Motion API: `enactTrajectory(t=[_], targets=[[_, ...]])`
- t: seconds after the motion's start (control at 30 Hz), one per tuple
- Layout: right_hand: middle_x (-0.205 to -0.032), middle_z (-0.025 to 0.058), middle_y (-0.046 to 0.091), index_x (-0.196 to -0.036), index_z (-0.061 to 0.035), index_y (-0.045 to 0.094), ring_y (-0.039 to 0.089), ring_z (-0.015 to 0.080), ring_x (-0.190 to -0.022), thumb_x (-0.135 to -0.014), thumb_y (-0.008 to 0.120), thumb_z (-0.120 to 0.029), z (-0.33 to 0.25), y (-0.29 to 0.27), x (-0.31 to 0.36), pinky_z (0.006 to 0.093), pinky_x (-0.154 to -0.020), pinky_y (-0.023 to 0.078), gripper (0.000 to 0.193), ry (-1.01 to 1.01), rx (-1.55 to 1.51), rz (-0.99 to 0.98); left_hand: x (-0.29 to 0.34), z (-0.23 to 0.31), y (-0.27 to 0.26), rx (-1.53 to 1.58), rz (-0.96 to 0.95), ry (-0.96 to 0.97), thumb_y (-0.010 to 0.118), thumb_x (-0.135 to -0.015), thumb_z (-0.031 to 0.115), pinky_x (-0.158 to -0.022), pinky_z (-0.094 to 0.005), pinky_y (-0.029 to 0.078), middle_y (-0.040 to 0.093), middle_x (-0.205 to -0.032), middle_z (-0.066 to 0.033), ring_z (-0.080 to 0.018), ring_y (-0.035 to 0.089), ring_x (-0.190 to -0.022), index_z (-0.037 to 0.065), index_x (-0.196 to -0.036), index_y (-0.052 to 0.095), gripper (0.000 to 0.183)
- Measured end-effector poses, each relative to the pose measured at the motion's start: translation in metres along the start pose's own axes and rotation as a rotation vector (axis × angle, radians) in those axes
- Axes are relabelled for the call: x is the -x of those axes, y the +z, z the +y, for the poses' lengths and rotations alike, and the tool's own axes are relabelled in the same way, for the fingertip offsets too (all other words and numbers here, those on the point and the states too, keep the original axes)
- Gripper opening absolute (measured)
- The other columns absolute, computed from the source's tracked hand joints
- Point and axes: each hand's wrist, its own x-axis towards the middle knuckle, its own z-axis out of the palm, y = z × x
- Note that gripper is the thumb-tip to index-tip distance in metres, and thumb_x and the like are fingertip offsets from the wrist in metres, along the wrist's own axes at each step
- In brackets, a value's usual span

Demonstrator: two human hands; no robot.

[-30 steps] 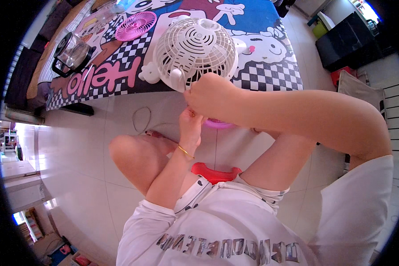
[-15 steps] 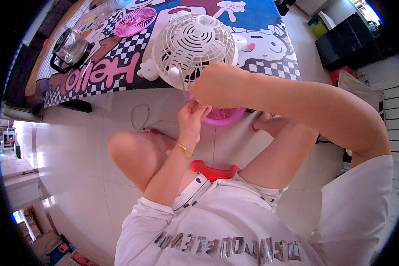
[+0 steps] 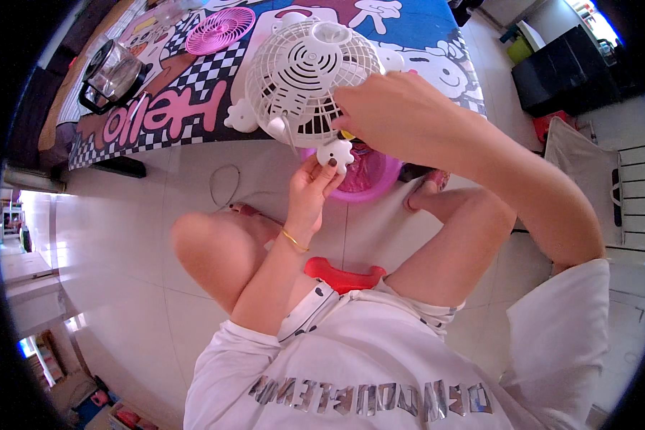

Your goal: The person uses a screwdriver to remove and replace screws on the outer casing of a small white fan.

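My left hand (image 3: pixel 310 192) pinches a white flower-shaped plastic piece (image 3: pixel 335 156) with small dark holes, below the front edge of the table. My right hand (image 3: pixel 390 107) is closed above it to the right, beside the fan cage; a small yellow part (image 3: pixel 347 134) shows under its fingers, the rest being hidden. A white desk fan (image 3: pixel 312 68) lies at the table's front edge with its slotted back upward. Its cord hangs down near the left hand. White flower-shaped knobs (image 3: pixel 241 116) stick out at the fan's side.
On the patterned tablecloth (image 3: pixel 158 118) lie a round pink fan grille (image 3: pixel 220 32) and a glass kettle (image 3: pixel 115 77) with a black handle. A pink basin (image 3: pixel 380 183) stands under the table edge. A red stool (image 3: pixel 345 278) is beneath me. A black cabinet (image 3: pixel 562 68) stands far right.
My right hand has moved up and to the right, away from the left hand. The flower-shaped piece in my left hand and the yellow part under my right hand now show.
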Motion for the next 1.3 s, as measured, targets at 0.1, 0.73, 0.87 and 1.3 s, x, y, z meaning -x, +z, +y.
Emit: enactTrajectory(t=[0.1,0.73,0.87,1.3], targets=[[-0.066,0.0169,0.059,-0.083,-0.0023,0.054,0.058,0.0345,-0.064,-0.085,0.051,-0.025,0.001,0.006,0.011,0.0415,-0.057,0.045,0.023,0.109,-0.127,-0.021,-0.001,0.000,-0.001,0.027,-0.007,-0.023,0.057,-0.085,0.011,-0.082,-0.0249,0.049,0.056,-0.105,-0.0039,-0.0122,0.055,-0.096,0.003,-0.114,0.048,0.031],[-0.077,0.0119,0.059,-0.093,-0.0065,0.047,0.060,0.0290,-0.065,-0.081,0.056,-0.020,0.003,0.056,0.055,0.0387,-0.056,0.045,0.020,0.372,-0.569,0.124,-0.007,-0.002,-0.013,-0.167,0.058,-0.018,0.062,-0.081,0.007,-0.083,-0.0253,0.045,0.058,-0.100,-0.0078,-0.0134,0.056,-0.092,-0.003,-0.113,0.048,0.037],[-0.079,0.0094,0.058,-0.092,-0.0075,0.049,0.060,0.0254,-0.067,-0.081,0.056,-0.018,0.000,0.052,0.051,0.0363,-0.056,0.046,0.017,0.291,-0.486,0.213,-0.006,0.001,-0.011,-0.151,0.076,-0.030,0.063,-0.080,0.008,-0.083,-0.0251,0.044,0.058,-0.099,-0.0078,-0.0131,0.056,-0.091,-0.003,-0.112,0.048,0.037],[-0.077,0.0026,0.049,-0.088,-0.0065,0.053,0.055,0.0150,-0.072,-0.068,0.060,-0.010,-0.013,0.025,0.008,0.0263,-0.053,0.046,0.022,-0.137,0.066,0.071,-0.003,0.003,-0.007,-0.098,0.039,0.016,0.064,-0.079,0.007,-0.080,-0.0246,0.044,0.056,-0.098,-0.0077,-0.0123,0.054,-0.088,-0.003,-0.110,0.047,0.036]])
